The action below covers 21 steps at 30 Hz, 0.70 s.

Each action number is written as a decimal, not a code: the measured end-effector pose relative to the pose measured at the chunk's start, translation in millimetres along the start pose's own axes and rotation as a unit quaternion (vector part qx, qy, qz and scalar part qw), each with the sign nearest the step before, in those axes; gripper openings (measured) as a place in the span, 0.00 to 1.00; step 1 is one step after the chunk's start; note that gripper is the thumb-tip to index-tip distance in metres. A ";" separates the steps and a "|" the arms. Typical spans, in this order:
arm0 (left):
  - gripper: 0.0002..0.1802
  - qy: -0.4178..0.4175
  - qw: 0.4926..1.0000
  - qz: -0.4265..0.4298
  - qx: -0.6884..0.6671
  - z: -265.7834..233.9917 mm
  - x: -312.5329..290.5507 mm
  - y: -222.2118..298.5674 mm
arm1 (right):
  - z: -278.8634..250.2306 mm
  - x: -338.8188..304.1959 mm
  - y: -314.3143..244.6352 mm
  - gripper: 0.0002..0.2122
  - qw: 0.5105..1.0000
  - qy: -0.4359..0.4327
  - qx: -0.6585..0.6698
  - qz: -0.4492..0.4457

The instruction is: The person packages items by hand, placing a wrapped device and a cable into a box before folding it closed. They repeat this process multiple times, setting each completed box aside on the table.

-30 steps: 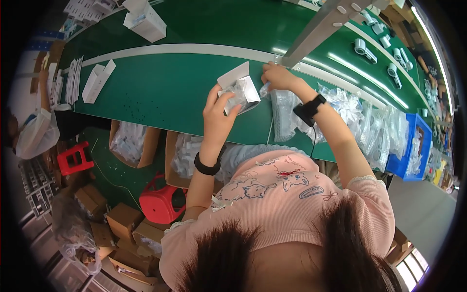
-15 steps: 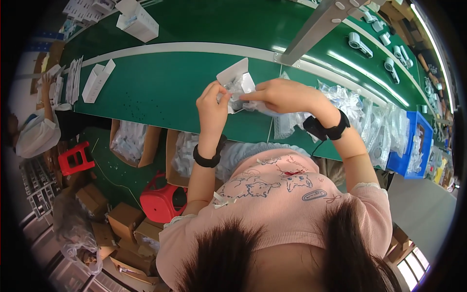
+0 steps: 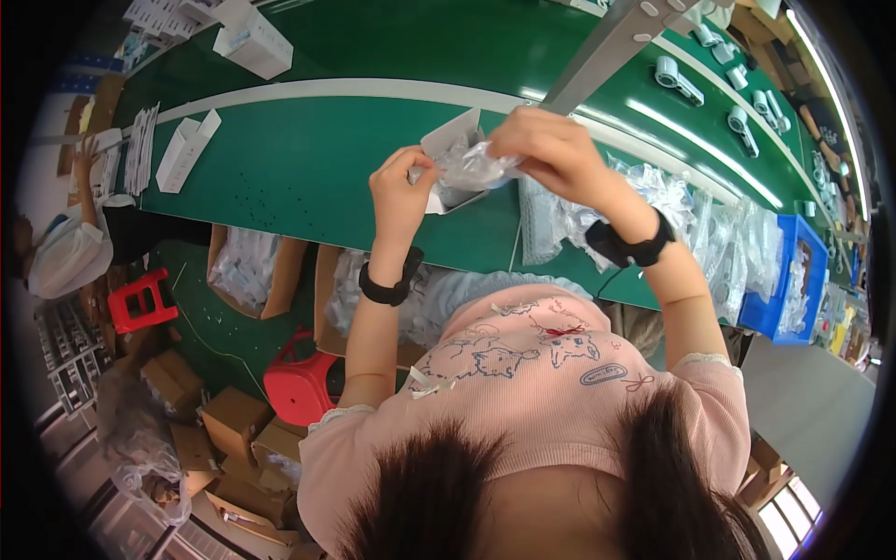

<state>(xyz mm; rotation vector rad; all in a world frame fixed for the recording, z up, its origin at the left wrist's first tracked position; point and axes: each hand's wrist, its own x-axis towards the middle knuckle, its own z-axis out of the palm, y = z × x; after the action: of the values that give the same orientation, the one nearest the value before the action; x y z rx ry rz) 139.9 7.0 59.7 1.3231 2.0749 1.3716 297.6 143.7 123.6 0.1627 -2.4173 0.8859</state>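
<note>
In front of me a small white carton [image 3: 450,132] stands on the green table with its lid flap raised. My left hand [image 3: 399,194] is closed at the carton's left side, thumb and forefinger pinching its edge. A clear plastic bag [image 3: 478,168] extends over the carton's opening, partly inside it. My right hand [image 3: 553,154] grips the right end of this bag, raised above the table. What the bag contains cannot be made out.
Bagged parts [image 3: 658,201] are heaped to the right, beside a blue bin [image 3: 789,313]. An open white carton [image 3: 187,154] and a folded paper stack [image 3: 140,154] lie left. Beyond runs a green conveyor [image 3: 401,47] with grey-white devices [image 3: 679,79]. A red stool [image 3: 299,387] stands below.
My right hand has lifted and moved slightly right, from pointing into the carton to gripping the bag and drawing it up. My left hand stays at the carton's side.
</note>
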 end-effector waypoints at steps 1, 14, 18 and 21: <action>0.08 0.001 1.000 -0.004 -0.002 1.9 -0.6 0.5 | 11.8 1.4 2.1 0.11 0.998 0.051 0.026 -0.036; 0.09 -0.022 0.999 0.037 0.005 -8.8 3.1 -16.8 | 51.5 -9.5 13.6 0.18 0.962 -0.191 -0.195 -0.006; 0.15 0.064 0.962 -0.070 -0.254 -46.6 37.8 -53.3 | 46.8 -24.9 32.6 0.30 0.994 -0.025 -0.099 0.033; 0.22 0.193 0.968 -0.031 0.154 -128.0 105.4 -142.5 | 73.6 -32.7 47.1 0.47 0.956 0.116 0.149 0.227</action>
<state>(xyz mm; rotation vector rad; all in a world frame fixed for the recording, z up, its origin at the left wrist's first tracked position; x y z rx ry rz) -75.7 8.6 23.3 1.1570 2.6567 1.4122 277.5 131.7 33.3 -0.3830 -2.1193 1.3871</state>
